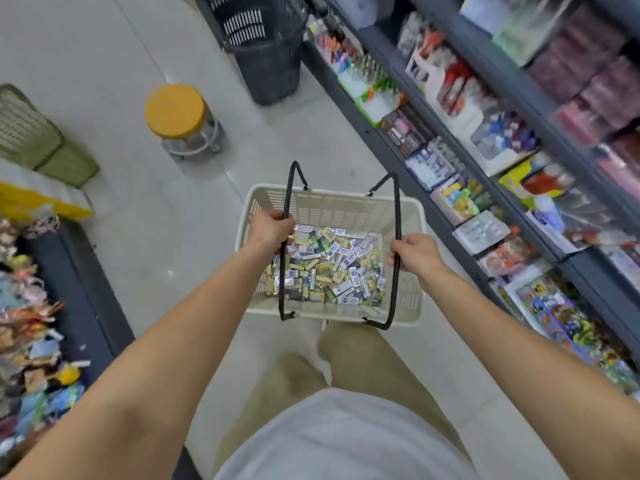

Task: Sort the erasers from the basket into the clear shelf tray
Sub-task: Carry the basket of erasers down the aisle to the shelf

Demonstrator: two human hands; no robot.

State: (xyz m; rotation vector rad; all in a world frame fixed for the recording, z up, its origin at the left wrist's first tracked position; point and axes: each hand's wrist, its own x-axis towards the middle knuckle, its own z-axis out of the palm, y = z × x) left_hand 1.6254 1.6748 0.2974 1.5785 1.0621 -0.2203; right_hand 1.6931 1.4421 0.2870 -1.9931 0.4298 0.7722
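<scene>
ok so both hands are on the basket (332,195) rn, the cream plastic one w/ slotted walls, right in front of the person's legs. Left hand (270,230) has its fingers curled round the left black handle (281,271) near the top of the loop, and right hand (417,254) is wrapped the same way round the right black handle (394,296), so each one's closed on its own handle w/ both handles pulled upright. Erasers (332,268) are all in the bottom of the basket, a loose pile of small wrapped blocks, mostly white/blue and yellow w/ a few green, btwn the two handles. Can't tell if the basket's touching the floor (104,64) or hanging just above it tbh. Shelf unit (377,143) runs down the right side, packed w/ stationery packs, pretty blurry tho. Further up the aisle there's a black basket (263,46) against the shelf end, a clear jar w/ an orange lid (175,110) on the floor, and a green basket (34,136) at far left.
</scene>
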